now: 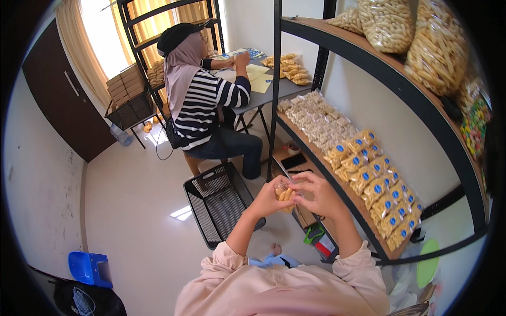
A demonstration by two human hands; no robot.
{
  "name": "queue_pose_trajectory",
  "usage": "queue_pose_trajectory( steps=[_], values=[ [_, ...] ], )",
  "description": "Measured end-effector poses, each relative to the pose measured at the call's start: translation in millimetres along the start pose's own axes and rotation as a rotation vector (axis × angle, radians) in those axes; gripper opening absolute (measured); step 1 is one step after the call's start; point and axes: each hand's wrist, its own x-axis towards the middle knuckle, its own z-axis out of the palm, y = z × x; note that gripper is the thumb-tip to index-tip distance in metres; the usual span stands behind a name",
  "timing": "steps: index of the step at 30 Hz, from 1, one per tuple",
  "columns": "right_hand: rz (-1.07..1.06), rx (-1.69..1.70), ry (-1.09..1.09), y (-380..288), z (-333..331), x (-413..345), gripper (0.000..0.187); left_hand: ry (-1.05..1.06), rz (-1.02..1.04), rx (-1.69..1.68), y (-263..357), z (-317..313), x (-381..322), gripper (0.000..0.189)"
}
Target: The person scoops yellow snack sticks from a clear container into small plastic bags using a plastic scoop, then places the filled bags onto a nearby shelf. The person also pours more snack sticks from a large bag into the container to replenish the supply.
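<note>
A small clear plastic bag of yellow-orange snack pieces (285, 194) is held up in front of my chest. My left hand (270, 197) grips the bag around its side. At the bag's upper edge, the fingers of my right hand (313, 194) pinch the plastic film. To the right, the middle shelf board (312, 157) carries rows of filled snack packets with blue round stickers (377, 189). Farther back on that same board lie paler packets (316, 116), on which I make out no blue stickers. An openwork black plastic crate (227, 207) stands on the floor beyond my left forearm.
Black metal uprights (274, 98) frame the shelf; big snack bags (387, 27) fill its top. A co-worker (201, 91) sits at a grey table (259, 96) holding sheets and packets. A blue plastic stool (90, 268) is at lower left, a basket of cartons (130, 108) near the door.
</note>
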Motion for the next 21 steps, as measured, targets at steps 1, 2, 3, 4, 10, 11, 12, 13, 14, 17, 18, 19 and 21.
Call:
queue_pose_trajectory(
  steps=[1, 2, 3, 4, 10, 11, 12, 13, 14, 17, 18, 19, 21],
  values=[
    [-0.001, -0.003, -0.004, 9, -1, 11, 0.028, 0.012, -0.017, -0.026, -5, -5, 10, 0.037],
    [-0.027, 0.008, 0.004, 19, 0, 21, 0.026, 0.023, -0.040, -0.036, -12, -9, 19, 0.038],
    [-0.009, 0.027, -0.020, 29, 1, 30, 0.025, 0.033, -0.049, -0.019, -19, -12, 26, 0.040],
    [-0.001, 0.045, -0.040, 38, 2, 39, 0.024, 0.044, -0.050, 0.000, -26, -16, 34, 0.042],
    [0.125, 0.121, 0.075, 94, 23, 91, 0.012, 0.200, -0.036, 0.151, -71, -50, 68, 0.080],
    [0.194, 0.158, 0.144, 108, 30, 101, 0.012, 0.248, 0.028, 0.236, -79, -59, 71, 0.086],
    [0.261, 0.216, 0.210, 125, 37, 113, 0.012, 0.216, -0.043, 0.186, -89, -76, 72, 0.094],
    [0.251, 0.290, 0.357, 145, 40, 128, 0.014, 0.278, -0.055, 0.183, -98, -92, 67, 0.089],
    [0.240, 0.237, 0.496, 168, 36, 143, 0.014, 0.320, -0.093, 0.153, -108, -110, 61, 0.083],
    [0.337, 0.133, 0.848, 241, 7, 196, 0.016, 0.494, -0.197, 0.039, -137, -160, 29, 0.065],
    [0.370, 0.169, 0.897, 265, -4, 217, 0.016, 0.550, -0.254, -0.003, -147, -176, 18, 0.059],
    [0.404, 0.204, 0.947, 289, -14, 239, 0.016, 0.607, -0.317, -0.025, -156, -188, 5, 0.054],
    [0.479, 0.288, 0.996, 333, -20, 288, 0.018, 0.702, -0.460, 0.006, -174, -205, -14, 0.049]
  ],
)
